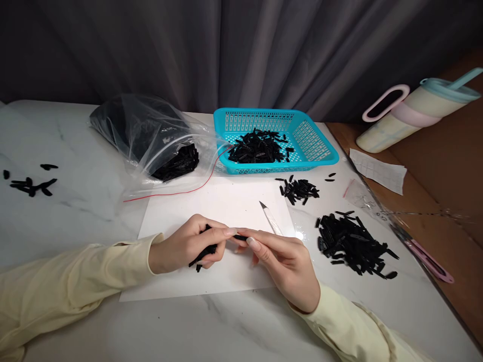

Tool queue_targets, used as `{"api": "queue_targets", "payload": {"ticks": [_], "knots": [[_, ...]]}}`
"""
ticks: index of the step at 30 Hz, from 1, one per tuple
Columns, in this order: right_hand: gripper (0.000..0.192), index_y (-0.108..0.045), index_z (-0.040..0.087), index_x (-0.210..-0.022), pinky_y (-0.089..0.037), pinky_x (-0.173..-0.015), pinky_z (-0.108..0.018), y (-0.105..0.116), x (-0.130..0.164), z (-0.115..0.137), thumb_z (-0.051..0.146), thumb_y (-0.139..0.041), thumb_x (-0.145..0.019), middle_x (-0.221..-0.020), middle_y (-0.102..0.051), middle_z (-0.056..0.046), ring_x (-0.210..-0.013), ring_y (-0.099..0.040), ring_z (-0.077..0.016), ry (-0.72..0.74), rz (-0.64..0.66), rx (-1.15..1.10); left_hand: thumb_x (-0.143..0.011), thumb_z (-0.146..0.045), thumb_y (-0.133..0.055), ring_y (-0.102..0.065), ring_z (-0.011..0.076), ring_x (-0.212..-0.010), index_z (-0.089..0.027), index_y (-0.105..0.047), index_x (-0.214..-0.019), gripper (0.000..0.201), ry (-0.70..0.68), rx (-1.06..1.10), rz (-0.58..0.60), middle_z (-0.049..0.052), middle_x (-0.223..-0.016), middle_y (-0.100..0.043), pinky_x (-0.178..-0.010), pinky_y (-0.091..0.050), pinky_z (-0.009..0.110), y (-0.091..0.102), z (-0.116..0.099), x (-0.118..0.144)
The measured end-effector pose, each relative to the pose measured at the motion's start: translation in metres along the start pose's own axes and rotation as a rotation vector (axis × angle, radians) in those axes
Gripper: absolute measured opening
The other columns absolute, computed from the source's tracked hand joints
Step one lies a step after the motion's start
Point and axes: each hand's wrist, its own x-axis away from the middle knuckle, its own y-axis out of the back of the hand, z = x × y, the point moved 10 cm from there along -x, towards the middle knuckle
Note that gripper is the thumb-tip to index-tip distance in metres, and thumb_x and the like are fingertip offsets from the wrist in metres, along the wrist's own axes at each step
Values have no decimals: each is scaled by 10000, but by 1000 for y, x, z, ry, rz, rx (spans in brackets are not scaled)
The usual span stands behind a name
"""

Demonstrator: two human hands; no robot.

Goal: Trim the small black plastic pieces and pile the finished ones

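Over a white paper sheet (226,201), both hands meet at one small, flat black strip (240,237). My left hand (199,241) is closed, its thumb and forefinger on the strip's left end. Several more black strips (207,251) are gathered in its palm and stick out below. My right hand (285,256) pinches the strip's right end between thumb and fingers. Just beyond the right fingers, a craft knife (269,216) with a pale handle lies on the paper, blade pointing away.
A blue basket (324,158) holds black strips, beside a clear zip bag (151,136) of them. Loose piles lie at the right (350,244), nearer the basket (300,190) and far left (33,186). Pink-handled scissors (426,256) lie at the right edge; a tumbler (407,118) stands beyond.
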Motion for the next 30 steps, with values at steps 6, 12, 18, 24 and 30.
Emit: {"api": "queue_targets", "payload": {"ticks": [6,12,18,24,30], "knots": [[229,-671,215,-1045,-532,-535,-218,0,1,-2,159,-524,-879,-911,-718,-27,-713,-665,-139,6,-2,3,-890,-324,-404,-332,59,-367,-141,-475,-545,397,5,10,-2,-59,-388,-366,-413,-337,219,-1,-2,0],[223,-672,224,-1033,-518,-542,-208,-1,2,-2,163,-520,-881,-875,-717,-25,-707,-657,-134,4,5,-3,-888,-325,-418,-319,57,-366,-120,-540,-589,383,7,26,-1,-60,-390,-369,-405,-331,214,-1,-1,2],[192,-698,164,-911,-465,-513,-208,0,0,-2,205,-512,-886,-736,-690,-28,-527,-554,-96,-22,-9,60,-896,-311,-412,-299,54,-375,-76,-674,-851,355,7,64,35,-71,-401,-358,-407,-334,201,-4,0,1],[205,-690,157,-873,-443,-516,-198,-1,0,-2,211,-494,-896,-721,-687,-22,-516,-542,-87,-17,1,72,-890,-315,-426,-296,51,-376,-85,-676,-804,350,12,91,28,-70,-408,-360,-405,-351,198,-3,1,1],[189,-687,175,-863,-449,-517,-203,0,0,2,207,-503,-888,-713,-685,-8,-512,-545,-90,8,-6,91,-888,-326,-425,-296,54,-377,-88,-659,-782,350,14,94,28,-70,-411,-359,-405,-352,199,-4,1,2]]}}
